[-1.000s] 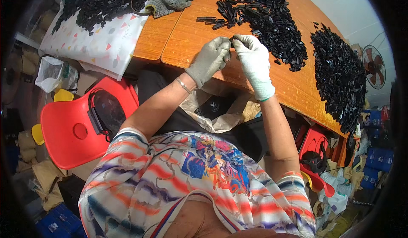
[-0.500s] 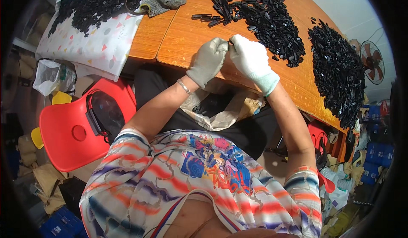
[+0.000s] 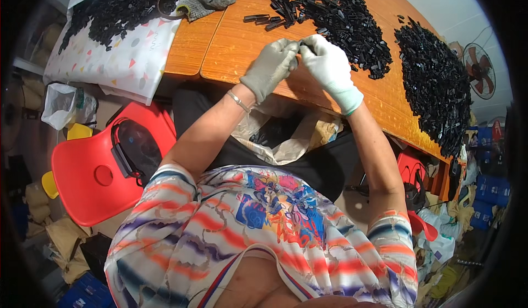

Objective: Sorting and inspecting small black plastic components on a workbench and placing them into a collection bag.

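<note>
My left hand [image 3: 270, 69], in a grey-beige glove, and my right hand [image 3: 328, 69], in a white glove, meet above the near edge of the wooden table [image 3: 228, 52]. Between their fingertips is a small black part [image 3: 301, 44], mostly covered by the gloves. Both hands are closed around it. Beyond them spreads a heap of small black plastic parts [image 3: 352, 30], with a few longer black pieces [image 3: 263, 19] lying loose at its left. In my lap, below the hands, a pale sack [image 3: 283, 153] gapes and has black pieces inside.
Another black heap [image 3: 432, 82] covers the table's right side. At the left, more black parts [image 3: 118, 14] lie on a patterned white sheet [image 3: 124, 69], near a grey work glove [image 3: 206, 0]. A red chair [image 3: 82, 184] with a black bag [image 3: 137, 146] stands on my left. A fan [image 3: 478, 69] is far right.
The fingertips of both hands have shifted slightly up and drawn a little apart, so the black part shows between them. The whole view has also moved slightly.
</note>
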`<move>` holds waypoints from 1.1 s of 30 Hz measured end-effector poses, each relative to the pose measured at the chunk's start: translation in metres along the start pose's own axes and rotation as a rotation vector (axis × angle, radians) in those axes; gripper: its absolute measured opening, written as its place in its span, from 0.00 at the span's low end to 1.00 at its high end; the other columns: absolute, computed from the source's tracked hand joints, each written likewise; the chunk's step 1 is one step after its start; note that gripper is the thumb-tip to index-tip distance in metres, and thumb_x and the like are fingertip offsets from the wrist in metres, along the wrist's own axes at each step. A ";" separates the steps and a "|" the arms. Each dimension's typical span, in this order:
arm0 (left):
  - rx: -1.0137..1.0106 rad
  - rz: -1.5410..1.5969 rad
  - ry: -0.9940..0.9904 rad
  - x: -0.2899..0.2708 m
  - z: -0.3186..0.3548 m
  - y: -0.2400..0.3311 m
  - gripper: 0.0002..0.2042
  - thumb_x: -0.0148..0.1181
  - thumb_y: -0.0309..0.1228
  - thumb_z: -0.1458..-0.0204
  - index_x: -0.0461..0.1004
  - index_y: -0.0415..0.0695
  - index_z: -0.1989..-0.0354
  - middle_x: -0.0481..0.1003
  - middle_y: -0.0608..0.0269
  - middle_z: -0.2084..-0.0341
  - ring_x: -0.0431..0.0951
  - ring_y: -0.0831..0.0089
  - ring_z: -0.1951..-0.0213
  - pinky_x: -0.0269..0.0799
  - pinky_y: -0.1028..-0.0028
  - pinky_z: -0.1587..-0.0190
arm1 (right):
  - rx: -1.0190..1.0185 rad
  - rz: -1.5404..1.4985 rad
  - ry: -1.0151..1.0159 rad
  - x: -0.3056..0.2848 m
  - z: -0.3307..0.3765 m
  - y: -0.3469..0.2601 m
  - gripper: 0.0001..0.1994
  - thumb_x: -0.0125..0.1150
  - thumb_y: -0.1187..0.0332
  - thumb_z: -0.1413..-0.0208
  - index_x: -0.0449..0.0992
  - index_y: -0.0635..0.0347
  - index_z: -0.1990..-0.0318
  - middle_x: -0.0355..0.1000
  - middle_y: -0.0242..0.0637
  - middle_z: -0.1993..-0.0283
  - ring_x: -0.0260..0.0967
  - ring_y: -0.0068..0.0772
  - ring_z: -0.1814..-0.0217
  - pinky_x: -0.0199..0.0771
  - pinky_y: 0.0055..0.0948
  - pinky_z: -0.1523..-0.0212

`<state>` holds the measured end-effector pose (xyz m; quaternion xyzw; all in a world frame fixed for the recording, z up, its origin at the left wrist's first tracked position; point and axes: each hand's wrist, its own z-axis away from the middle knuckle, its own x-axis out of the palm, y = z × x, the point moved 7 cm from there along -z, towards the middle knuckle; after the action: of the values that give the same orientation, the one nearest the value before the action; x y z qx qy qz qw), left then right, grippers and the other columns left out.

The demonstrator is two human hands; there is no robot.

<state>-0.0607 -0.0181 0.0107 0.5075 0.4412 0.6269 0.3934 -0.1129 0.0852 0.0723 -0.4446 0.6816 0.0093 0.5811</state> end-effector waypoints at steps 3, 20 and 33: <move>-0.036 -0.104 0.002 0.002 0.006 0.010 0.10 0.50 0.37 0.39 0.68 0.42 0.63 0.69 0.69 0.79 0.61 0.86 0.84 0.53 0.85 0.85 | 0.224 -0.414 -0.051 0.005 -0.003 0.037 0.13 0.57 0.59 0.44 0.78 0.59 0.63 0.75 0.37 0.73 0.72 0.32 0.72 0.71 0.28 0.68; -0.117 0.179 -0.091 0.013 0.051 -0.026 0.11 0.50 0.37 0.38 0.68 0.41 0.60 0.69 0.68 0.76 0.61 0.88 0.80 0.55 0.88 0.78 | 0.387 -1.092 -0.284 0.025 0.047 0.019 0.11 0.61 0.64 0.43 0.75 0.65 0.64 0.73 0.32 0.73 0.69 0.21 0.73 0.67 0.20 0.72; 0.203 -0.740 0.125 -0.042 0.073 0.028 0.11 0.56 0.29 0.46 0.76 0.43 0.56 0.79 0.56 0.65 0.80 0.67 0.62 0.73 0.72 0.60 | 0.146 0.389 0.076 -0.017 -0.002 0.096 0.11 0.62 0.58 0.48 0.80 0.52 0.63 0.75 0.39 0.63 0.74 0.43 0.61 0.73 0.36 0.59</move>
<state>0.0173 -0.0550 0.0320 0.3111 0.6775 0.4253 0.5132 -0.1746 0.1528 0.0382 -0.2617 0.7749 0.0550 0.5727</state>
